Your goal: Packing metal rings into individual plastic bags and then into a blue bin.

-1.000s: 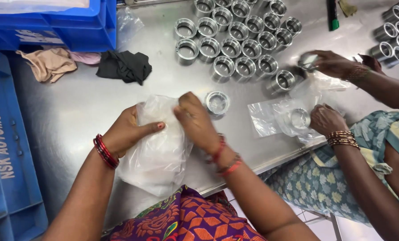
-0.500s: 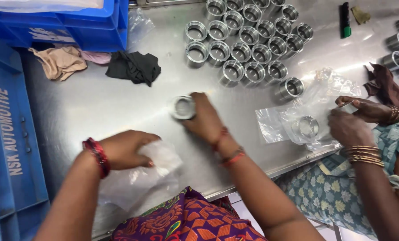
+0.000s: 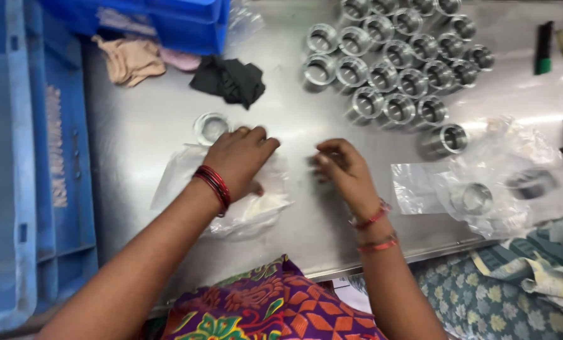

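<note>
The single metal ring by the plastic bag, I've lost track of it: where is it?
In the head view, the metal ring lies on the table, just beyond the left hand, below the black cloth.

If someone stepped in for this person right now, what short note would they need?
Left hand: open, palm down on the plastic bags, beside one lone metal ring.
Right hand: fingers curled, blurred; whether it holds anything can't be told.
Unbagged rings stand grouped at the top of the steel table. One bagged ring lies to the right.
Done: one ring bagged. Left: the group.
</note>
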